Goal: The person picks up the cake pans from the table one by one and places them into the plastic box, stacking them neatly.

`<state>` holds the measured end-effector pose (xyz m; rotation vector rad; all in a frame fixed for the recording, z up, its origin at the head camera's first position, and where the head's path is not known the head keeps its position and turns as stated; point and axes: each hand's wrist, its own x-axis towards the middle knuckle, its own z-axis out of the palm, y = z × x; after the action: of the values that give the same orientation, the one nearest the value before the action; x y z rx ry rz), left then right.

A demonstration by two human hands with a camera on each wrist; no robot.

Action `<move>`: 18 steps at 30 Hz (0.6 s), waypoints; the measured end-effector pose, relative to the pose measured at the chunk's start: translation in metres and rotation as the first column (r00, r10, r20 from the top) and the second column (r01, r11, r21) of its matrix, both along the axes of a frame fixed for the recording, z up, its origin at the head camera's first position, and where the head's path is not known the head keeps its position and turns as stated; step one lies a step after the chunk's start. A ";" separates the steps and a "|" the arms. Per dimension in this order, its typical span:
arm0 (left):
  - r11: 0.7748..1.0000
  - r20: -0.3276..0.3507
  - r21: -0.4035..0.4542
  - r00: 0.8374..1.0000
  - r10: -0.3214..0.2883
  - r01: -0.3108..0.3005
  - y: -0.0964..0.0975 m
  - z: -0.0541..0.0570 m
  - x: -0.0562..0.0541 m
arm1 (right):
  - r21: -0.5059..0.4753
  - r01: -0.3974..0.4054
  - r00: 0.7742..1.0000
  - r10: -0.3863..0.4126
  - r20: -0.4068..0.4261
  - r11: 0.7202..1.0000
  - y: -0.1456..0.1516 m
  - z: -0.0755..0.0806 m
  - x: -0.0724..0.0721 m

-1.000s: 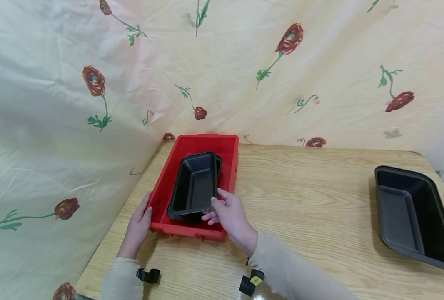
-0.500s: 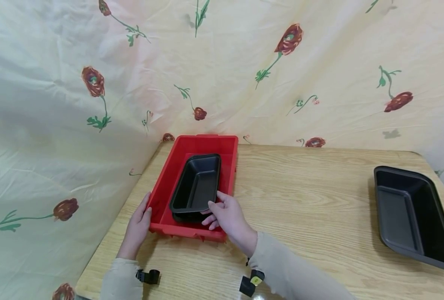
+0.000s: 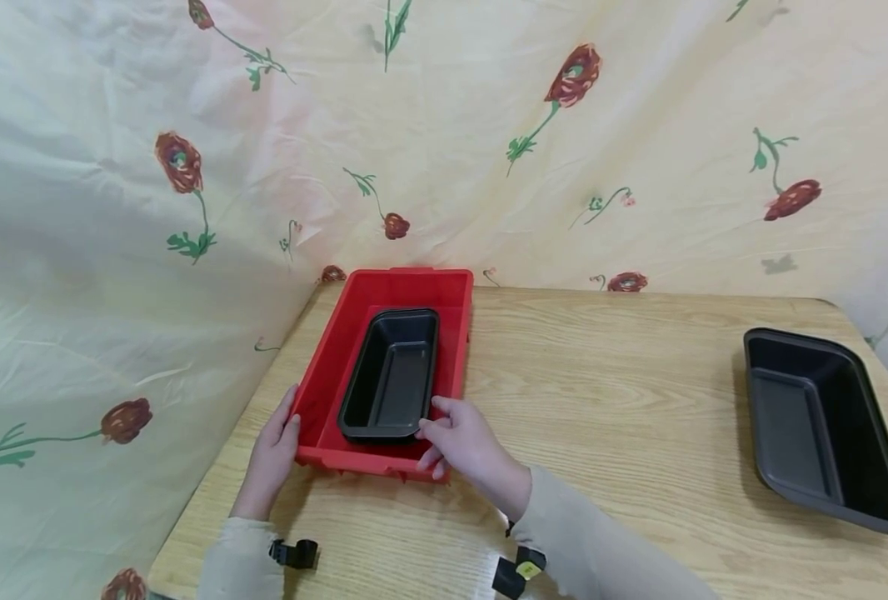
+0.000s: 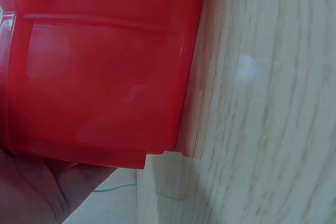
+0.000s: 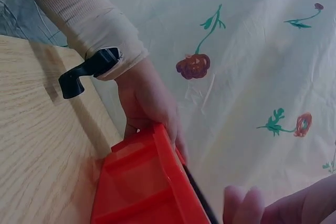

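Note:
A red plastic bin (image 3: 326, 414) rests on the wooden table at the left. Inside it, a black loaf pan (image 3: 399, 379) sits level over a second pan, which is now hidden beneath it. My left hand (image 3: 274, 450) holds the bin's left side near the front corner; in the left wrist view that hand (image 4: 39, 190) is at the edge of the red wall. At the pan's near right corner, my right hand (image 3: 470, 446) has its thumb and fingers on the rim, pinching it, with the lower fingers hanging over the bin's wall.
Another black loaf pan (image 3: 796, 433) stands at the table's right end. Bare wooden tabletop (image 3: 601, 383) lies between it and the bin. A flower-printed cloth (image 3: 474, 150) hangs behind the table and along its left side.
The upper loaf pan has come down and lined up with the pan below, hiding it. My right hand has lowered with it and moved slightly right. The left hand keeps its hold.

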<state>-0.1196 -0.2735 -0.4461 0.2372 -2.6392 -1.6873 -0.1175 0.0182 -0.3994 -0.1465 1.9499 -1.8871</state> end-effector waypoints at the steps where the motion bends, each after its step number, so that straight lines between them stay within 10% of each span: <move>1: 1.000 0.002 0.002 1.000 0.001 -0.001 0.000 0.000 0.000 | 0.000 -0.005 1.000 0.005 -0.007 1.000 0.001 0.000 0.001; 18: 1.000 0.030 0.004 1.000 0.004 -0.004 0.000 0.000 0.001 | -0.025 0.037 0.989 -0.040 -0.139 0.999 0.040 0.006 0.017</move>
<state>-0.1186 -0.2732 -0.4465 0.2694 -2.6552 -1.7010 -0.1000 0.0587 -0.3930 -0.2551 2.0370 -1.9717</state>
